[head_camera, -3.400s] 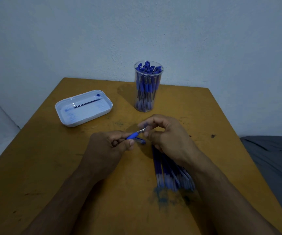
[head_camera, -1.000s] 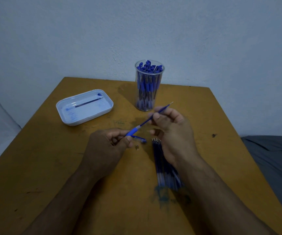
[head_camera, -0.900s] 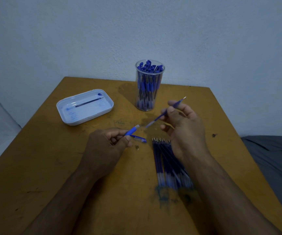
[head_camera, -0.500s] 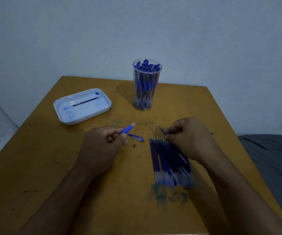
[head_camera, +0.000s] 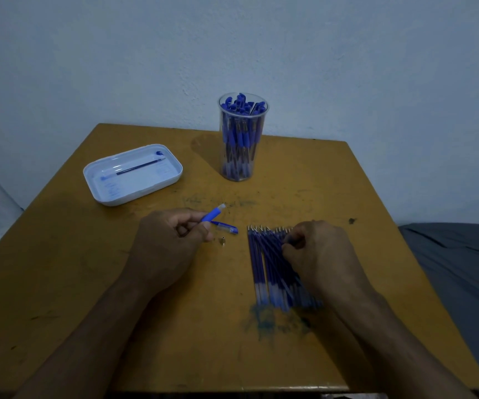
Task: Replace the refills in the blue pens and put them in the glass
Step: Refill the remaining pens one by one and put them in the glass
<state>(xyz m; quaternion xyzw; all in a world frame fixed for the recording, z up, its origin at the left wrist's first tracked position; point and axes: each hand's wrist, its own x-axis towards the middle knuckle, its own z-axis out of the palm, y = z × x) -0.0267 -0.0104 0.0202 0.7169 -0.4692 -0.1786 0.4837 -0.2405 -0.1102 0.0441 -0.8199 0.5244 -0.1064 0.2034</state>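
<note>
Holding the emptied pen barrel (head_camera: 212,216), the left hand (head_camera: 169,243) pinches it between thumb and fingers, its open end angled up and away toward the glass (head_camera: 242,136); the right hand (head_camera: 316,254) sits curled on the pile of refills (head_camera: 264,263) just to its own left side, fingertips closed among them near their tips, though whether one refill is already pinched free I cannot tell; the cap (head_camera: 226,226) and the small metal tip (head_camera: 222,241) lie on the counter (head_camera: 319,182) between the two hands, close to the left thumb; the glass, packed with blue pens, stands well beyond both hands; a white tray (head_camera: 100,194) with one refill lies beyond the left hand; the step in hand looks like picking a fresh refill; to do it well, isolate a single one so its neighbours do not lift or scatter, take it near the writing tip, bring it to the barrel's open end and slide it in straight; keep the barrel steady, and avoid sweeping the metal tip off the counter, since it must be screwed back before capping
</note>
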